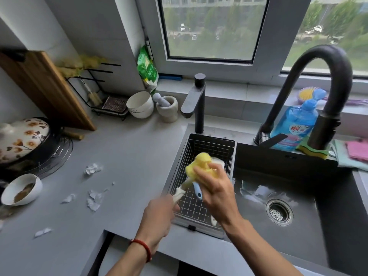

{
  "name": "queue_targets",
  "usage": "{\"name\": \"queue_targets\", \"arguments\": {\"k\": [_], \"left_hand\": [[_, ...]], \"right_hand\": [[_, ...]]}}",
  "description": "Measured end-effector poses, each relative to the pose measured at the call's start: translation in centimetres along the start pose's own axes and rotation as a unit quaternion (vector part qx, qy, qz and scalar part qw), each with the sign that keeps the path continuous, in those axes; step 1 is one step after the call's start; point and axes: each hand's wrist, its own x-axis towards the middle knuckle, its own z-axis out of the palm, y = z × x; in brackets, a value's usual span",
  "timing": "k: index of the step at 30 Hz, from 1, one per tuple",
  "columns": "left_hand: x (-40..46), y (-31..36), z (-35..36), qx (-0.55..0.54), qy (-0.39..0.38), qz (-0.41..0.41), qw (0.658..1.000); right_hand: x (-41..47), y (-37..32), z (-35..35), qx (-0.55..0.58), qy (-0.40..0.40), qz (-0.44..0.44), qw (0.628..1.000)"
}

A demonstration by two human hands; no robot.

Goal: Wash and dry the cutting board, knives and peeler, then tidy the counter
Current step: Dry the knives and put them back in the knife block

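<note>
White-handled knife [180,191] held over the wire basket [201,148] at the sink's left end; left hand [159,214] grips its handle, right hand [216,188] presses a yellow cloth [199,164] round the blade. Looks like the drying step. Blue-handled tool [197,191], maybe the peeler, lies in the basket. Cutting board [45,88] leans on the wall. Paper scraps [93,196] litter the counter [129,156]: tidying left. Basket walls close; sink [338,206] open to the right.

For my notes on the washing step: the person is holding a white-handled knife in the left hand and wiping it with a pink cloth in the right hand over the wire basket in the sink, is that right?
Not quite: the cloth in the right hand is yellow, not pink, as the head view shows. The rest stands: the left hand holds the white-handled knife over the wire basket in the sink.
</note>
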Motion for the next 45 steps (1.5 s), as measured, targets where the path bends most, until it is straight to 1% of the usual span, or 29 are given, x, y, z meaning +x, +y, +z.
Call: {"name": "queue_targets", "arguments": {"k": [1, 2, 3, 4, 6, 8, 10, 11, 12, 14, 15, 16, 18, 19, 20, 21, 23, 25, 28, 29, 31, 32, 35, 37, 39, 40, 43, 45], "left_hand": [[0.1, 0.2, 0.0, 0.005, 0.003, 0.005, 1.0], [0.2, 0.3, 0.2, 0.012, 0.003, 0.013, 1.0], [0.3, 0.3, 0.3, 0.015, 0.005, 0.018, 1.0], [0.3, 0.1, 0.4, 0.009, 0.01, 0.016, 1.0], [0.3, -0.2, 0.3, -0.027, 0.009, -0.005, 1.0], [0.5, -0.2, 0.1, -0.076, -0.008, -0.044, 0.996], [1.0, 0.1, 0.1, -0.136, -0.037, -0.092, 0.986], [1.2, 0.4, 0.3, -0.165, -0.054, -0.111, 0.979], [1.3, 0.7, 0.5, -0.18, -0.067, -0.117, 0.974], [1.3, 0.9, 1.0, -0.161, -0.07, -0.097, 0.98], [1.4, 0.9, 1.1, -0.146, -0.061, -0.086, 0.984], [1.4, 0.8, 1.1, -0.135, -0.051, -0.082, 0.986], [1.6, 0.6, 0.9, -0.14, -0.039, -0.093, 0.985], [1.7, 0.6, 1.0, -0.161, -0.039, -0.105, 0.98], [1.9, 0.6, 1.0, -0.19, -0.036, -0.116, 0.974], [2.2, 0.8, 1.3, -0.222, -0.034, -0.125, 0.966], [2.6, 1.5, 2.2, -0.265, -0.041, -0.131, 0.954], [3.1, 2.2, 3.1, -0.285, -0.043, -0.149, 0.946], [3.6, 2.8, 3.5, -0.362, -0.034, -0.235, 0.902], [3.6, 3.0, 3.5, -0.373, -0.038, -0.25, 0.893], [3.4, 2.7, 3.9, -0.377, -0.04, -0.238, 0.894], [3.3, 2.5, 4.2, -0.378, -0.039, -0.225, 0.897], [3.1, 2.3, 4.6, -0.406, -0.062, -0.173, 0.895], [3.0, 2.6, 4.3, -0.417, -0.078, -0.158, 0.892], [2.9, 2.9, 4.1, -0.414, -0.076, -0.144, 0.896], [2.7, 2.9, 4.2, -0.404, -0.07, -0.133, 0.902], [2.6, 2.8, 4.7, -0.355, -0.025, -0.116, 0.927], [2.7, 2.9, 4.6, -0.342, 0.005, -0.124, 0.931]], "right_hand": [[-1.0, -0.5, 0.5, -0.008, -0.031, -0.055, 0.998], [-1.7, -0.5, 0.8, -0.016, -0.054, -0.082, 0.995], [-1.7, -0.1, 1.0, -0.015, -0.055, -0.068, 0.996], [-1.0, 0.4, 0.9, -0.009, -0.031, -0.013, 0.999], [0.8, 1.6, 0.4, 0.006, 0.014, 0.116, 0.993], [1.4, 2.4, -0.2, 0.018, 0.046, 0.158, 0.986], [0.9, 1.5, -0.2, 0.048, 0.076, 0.145, 0.985], [0.3, 0.8, -0.1, 0.057, 0.074, 0.116, 0.989], [-0.5, 0.1, 0.2, 0.06, 0.052, 0.074, 0.994], [-1.5, -0.2, 0.9, 0.006, -0.026, -0.022, 0.999], [-1.3, 0.3, 1.2, -0.02, -0.042, -0.031, 0.998], [-0.7, 0.8, 1.1, -0.029, -0.038, 0.019, 0.999], [0.6, 2.1, 0.4, -0.003, 0.007, 0.154, 0.988], [0.9, 2.4, 0.0, 0.006, 0.033, 0.181, 0.983], [0.8, 2.1, -0.1, 0.013, 0.048, 0.175, 0.983], [0.5, 1.4, -0.1, 0.029, 0.05, 0.147, 0.987], [-1.0, -1.2, 1.1, 0.088, 0.005, 0.078, 0.993], [-2.9, -3.1, 2.5, 0.111, -0.049, 0.046, 0.992], [-4.6, -3.8, 2.8, 0.097, -0.061, 0.036, 0.993], [-4.9, -3.7, 2.4, 0.102, -0.071, 0.022, 0.992], [-4.7, -3.1, 1.7, 0.092, -0.085, -0.011, 0.992], [-4.1, -2.7, 1.6, 0.083, -0.078, -0.016, 0.993], [-2.4, -2.7, 2.2, 0.096, -0.026, 0.033, 0.994], [-1.8, -3.2, 2.8, 0.1, -0.013, 0.033, 0.994], [-1.3, -3.5, 3.0, 0.072, -0.002, 0.018, 0.997], [-0.9, -3.7, 3.1, 0.064, 0.008, 0.03, 0.997], [0.0, -4.8, 3.3, 0.087, 0.03, 0.119, 0.989], [-0.6, -6.0, 3.5, 0.117, 0.026, 0.121, 0.985]]}}
